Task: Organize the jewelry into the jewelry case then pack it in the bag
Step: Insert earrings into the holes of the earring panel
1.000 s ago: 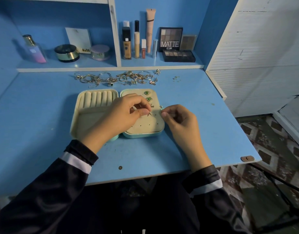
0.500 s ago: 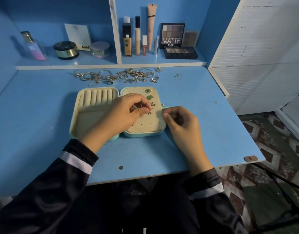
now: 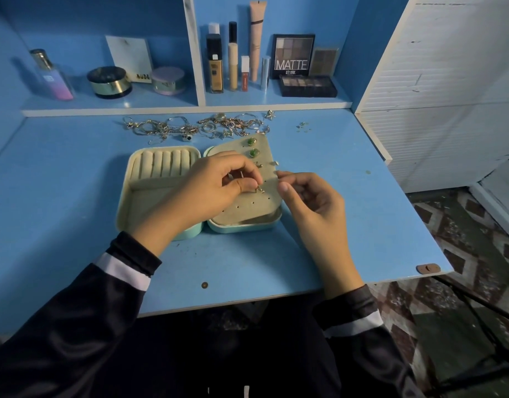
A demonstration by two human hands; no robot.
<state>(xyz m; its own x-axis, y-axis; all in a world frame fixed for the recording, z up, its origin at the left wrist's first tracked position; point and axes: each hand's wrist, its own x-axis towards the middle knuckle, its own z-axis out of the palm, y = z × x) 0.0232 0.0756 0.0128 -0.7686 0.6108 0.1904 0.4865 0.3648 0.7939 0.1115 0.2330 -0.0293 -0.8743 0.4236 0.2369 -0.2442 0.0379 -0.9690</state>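
Jewelry case [image 3: 241, 227], a mint-green shell with beige lining, lies open on the blue worktop [image 3: 75, 196] directly under both hands. The left hand [image 3: 216, 185] is curled, its thumb and forefinger pinching a small gold earring [image 3: 259, 191] against the beige perforated earring panel [image 3: 241, 208]. Just beside it, the right hand [image 3: 310, 202] pinches that panel's right edge and holds it tilted up off the case; whether it also holds an earring back behind the panel I cannot tell.

Beyond the left hand's fingertips, two green-stone earrings [image 3: 251, 142] sit in the panel's far holes. To the left of that hand are the cream ring rolls [image 3: 164, 163] in the other half of the jewelry case. Farther past both hands, a tangle of loose gold and silver jewelry [image 3: 190, 127] waits on the worktop, in front of the white-edged shelf [image 3: 161, 112] of cosmetics. No bag is in view.

As I judge it, the earring is tiny and the pinch shallow, so it could slip and drop under the raised panel or roll off the worktop. Pushing the post while the panel flexes could miss the hole, or shake the seated earrings loose.
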